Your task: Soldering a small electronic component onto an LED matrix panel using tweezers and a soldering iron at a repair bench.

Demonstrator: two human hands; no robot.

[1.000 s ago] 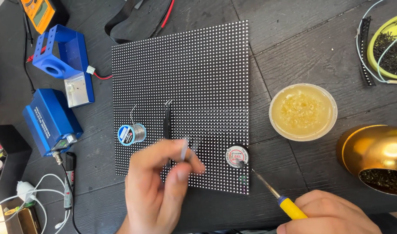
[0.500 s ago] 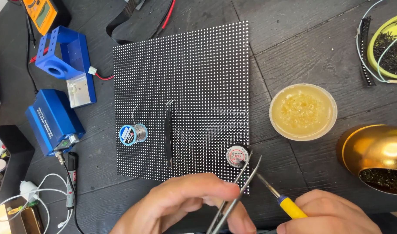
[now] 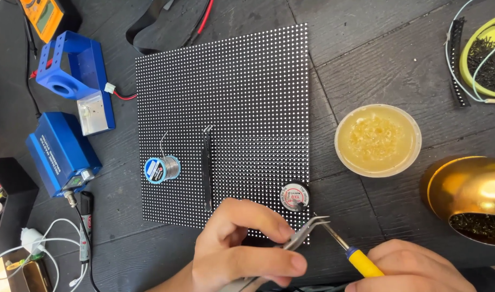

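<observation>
A black panel [image 3: 226,108] covered in a grid of small white dots lies flat on the dark table. My left hand [image 3: 242,251] grips silver tweezers [image 3: 304,232], their tips at the panel's near right corner. My right hand [image 3: 409,267] holds a yellow-handled soldering iron [image 3: 344,247] whose tip meets the tweezer tips. On the panel lie a small solder spool [image 3: 162,169], a second pair of dark tweezers [image 3: 206,167] and a small round tin [image 3: 294,196].
A round tub of yellowish flux [image 3: 378,140] sits right of the panel, with a gold bowl [image 3: 469,197] holding dark bits beyond it. Blue devices [image 3: 61,154] [image 3: 77,81], cables and a yellow meter [image 3: 44,16] crowd the left side.
My left hand moved right from the panel's middle to its near right corner, now holding tweezers against the iron tip. The right hand stayed put.
</observation>
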